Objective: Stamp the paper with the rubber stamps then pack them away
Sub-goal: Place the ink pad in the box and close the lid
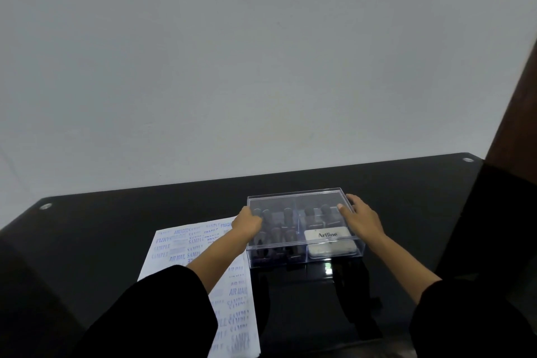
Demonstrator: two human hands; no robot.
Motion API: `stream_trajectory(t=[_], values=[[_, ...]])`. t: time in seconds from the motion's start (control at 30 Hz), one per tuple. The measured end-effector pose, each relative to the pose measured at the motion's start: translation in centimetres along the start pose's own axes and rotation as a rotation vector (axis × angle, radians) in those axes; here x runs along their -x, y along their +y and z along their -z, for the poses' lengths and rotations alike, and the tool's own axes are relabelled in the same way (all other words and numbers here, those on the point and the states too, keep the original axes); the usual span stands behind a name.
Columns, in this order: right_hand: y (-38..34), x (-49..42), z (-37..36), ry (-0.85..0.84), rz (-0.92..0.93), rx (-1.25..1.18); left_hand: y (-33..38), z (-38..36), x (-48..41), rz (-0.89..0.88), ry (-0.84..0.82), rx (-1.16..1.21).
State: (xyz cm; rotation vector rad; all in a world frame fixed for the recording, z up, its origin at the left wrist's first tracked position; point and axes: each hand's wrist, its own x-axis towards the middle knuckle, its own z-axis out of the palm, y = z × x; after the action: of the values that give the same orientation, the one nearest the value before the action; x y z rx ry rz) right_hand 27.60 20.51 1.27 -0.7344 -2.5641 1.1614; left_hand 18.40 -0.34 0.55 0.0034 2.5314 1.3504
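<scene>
The left hand (247, 222) and right hand (360, 219) clamp the box (302, 224) between them by its opposite ends, likely seating its lid. Between the hands, stamps (279, 227) sit packed inside. The stamped paper (191, 244) lies beneath the left forearm.

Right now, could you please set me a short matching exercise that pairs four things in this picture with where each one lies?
Things:
1. paper
2. ink pad
3. left hand
4. right hand

Places:
A. against the right side of the clear box
B. inside the box, near right compartment
C. flat on the black table, left of the box
D. against the left side of the box

Pairs: 1-C, 2-B, 3-D, 4-A
</scene>
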Motion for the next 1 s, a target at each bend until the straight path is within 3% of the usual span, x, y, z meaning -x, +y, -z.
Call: stream_trajectory(t=[0.33, 1.0], values=[[1.2, 0.4, -2.1, 0.162, -0.048, -0.055, -1.1, -1.4, 0.0, 0.057, 0.018, 0.107], [-0.2, -6.3, -3.7, 0.106, 0.01, -0.024, 0.2, -0.7, -5.9, 0.023, 0.083, 0.039]])
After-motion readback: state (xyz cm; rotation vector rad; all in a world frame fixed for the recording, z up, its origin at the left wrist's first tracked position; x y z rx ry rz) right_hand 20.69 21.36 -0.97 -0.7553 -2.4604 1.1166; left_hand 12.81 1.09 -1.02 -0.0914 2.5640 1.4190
